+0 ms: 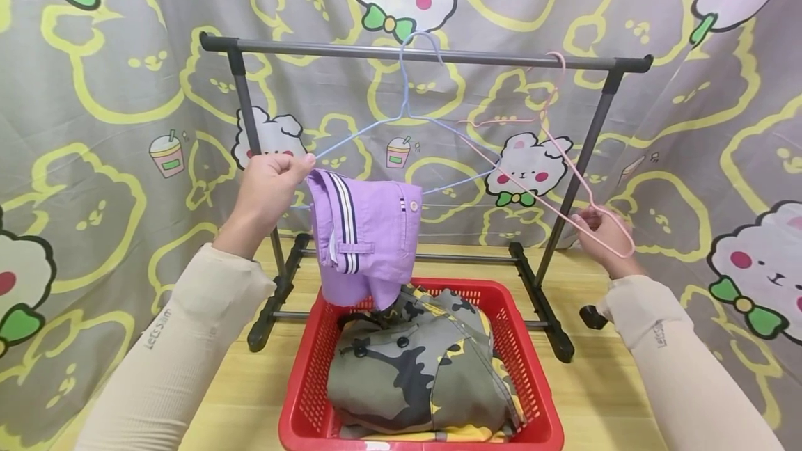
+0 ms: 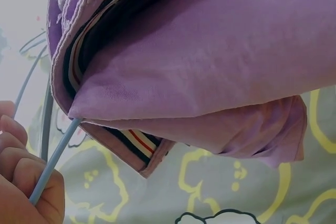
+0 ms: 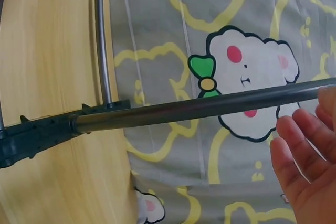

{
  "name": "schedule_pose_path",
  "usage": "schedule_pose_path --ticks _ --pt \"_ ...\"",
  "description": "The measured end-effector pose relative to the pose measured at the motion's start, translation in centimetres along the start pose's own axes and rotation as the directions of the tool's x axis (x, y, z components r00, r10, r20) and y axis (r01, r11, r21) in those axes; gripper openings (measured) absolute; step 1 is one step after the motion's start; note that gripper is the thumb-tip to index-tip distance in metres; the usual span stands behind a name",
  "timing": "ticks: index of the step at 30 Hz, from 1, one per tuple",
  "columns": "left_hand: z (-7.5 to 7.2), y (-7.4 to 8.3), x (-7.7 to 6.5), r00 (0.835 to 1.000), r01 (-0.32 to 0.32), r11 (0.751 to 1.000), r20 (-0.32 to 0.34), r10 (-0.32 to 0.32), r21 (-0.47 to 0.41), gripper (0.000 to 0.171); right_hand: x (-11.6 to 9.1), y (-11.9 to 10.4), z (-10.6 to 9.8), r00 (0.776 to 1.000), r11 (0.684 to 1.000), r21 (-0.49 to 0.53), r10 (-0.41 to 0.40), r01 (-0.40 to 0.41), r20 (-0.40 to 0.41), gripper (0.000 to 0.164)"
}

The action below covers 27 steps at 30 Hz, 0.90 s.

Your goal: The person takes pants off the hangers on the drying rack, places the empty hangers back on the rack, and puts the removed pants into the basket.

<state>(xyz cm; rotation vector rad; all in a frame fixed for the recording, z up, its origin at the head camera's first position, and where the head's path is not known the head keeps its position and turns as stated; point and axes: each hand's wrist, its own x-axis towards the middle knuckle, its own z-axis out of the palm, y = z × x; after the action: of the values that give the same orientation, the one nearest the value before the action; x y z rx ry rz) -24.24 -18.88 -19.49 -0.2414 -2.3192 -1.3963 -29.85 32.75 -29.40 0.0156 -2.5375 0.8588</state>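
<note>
My left hand point(image 1: 266, 186) grips the left shoulder of a blue wire hanger point(image 1: 360, 132); in the left wrist view its fingers curl round the blue wire point(image 2: 55, 163). Purple trousers point(image 1: 376, 228) with a white and navy stripe hang bunched at this end of the hanger. The hanger's hook is up at the dark rail point(image 1: 313, 49) of a clothes rack. A pink hanger point(image 1: 573, 165) hangs near the rail's right end. My right hand point(image 1: 603, 232) is by its lower right corner, which overlaps the hand. In the right wrist view, loosely bent fingers point(image 3: 304, 140) show beside the rack's post.
Below the trousers, a red plastic basket point(image 1: 532, 395) holds folded camouflage clothing point(image 1: 388, 374). The rack's black feet point(image 1: 551, 329) stand on a wood-look floor point(image 1: 614, 374) behind the basket. A grey patterned curtain point(image 1: 677, 110) hangs behind the rack.
</note>
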Motion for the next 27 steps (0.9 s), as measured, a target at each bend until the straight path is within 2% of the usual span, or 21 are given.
schedule_pose_path --ticks 5,10,16,19,27 --pt "0.0 -0.1 0.1 1.0 -0.014 1.0 -0.006 0.014 0.004 0.051 -0.7 -1.0 -0.3 0.996 0.996 -0.017 -0.086 0.086 0.033 0.028" --pt "0.0 -0.3 0.2 1.0 -0.021 1.0 -0.011 0.021 0.0 0.05 -1.2 -2.0 0.2 0.987 0.992 -0.003 -0.125 0.126 0.098 0.027" --pt "0.3 -0.6 0.4 0.999 -0.036 0.999 -0.017 0.036 -0.004 0.051 -1.4 -2.7 1.5 0.972 0.975 -0.006 -0.223 0.224 0.076 0.019" --pt "0.4 -0.6 0.4 0.999 -0.037 0.999 -0.025 0.037 -0.005 0.052 -1.5 -3.0 2.0 0.969 0.973 -0.003 -0.228 0.229 0.095 0.019" --pt "0.7 -0.9 0.7 0.999 -0.034 0.999 -0.032 0.035 0.024 0.049 -1.7 -4.0 2.8 0.952 0.977 0.002 -0.207 0.212 0.228 0.031"
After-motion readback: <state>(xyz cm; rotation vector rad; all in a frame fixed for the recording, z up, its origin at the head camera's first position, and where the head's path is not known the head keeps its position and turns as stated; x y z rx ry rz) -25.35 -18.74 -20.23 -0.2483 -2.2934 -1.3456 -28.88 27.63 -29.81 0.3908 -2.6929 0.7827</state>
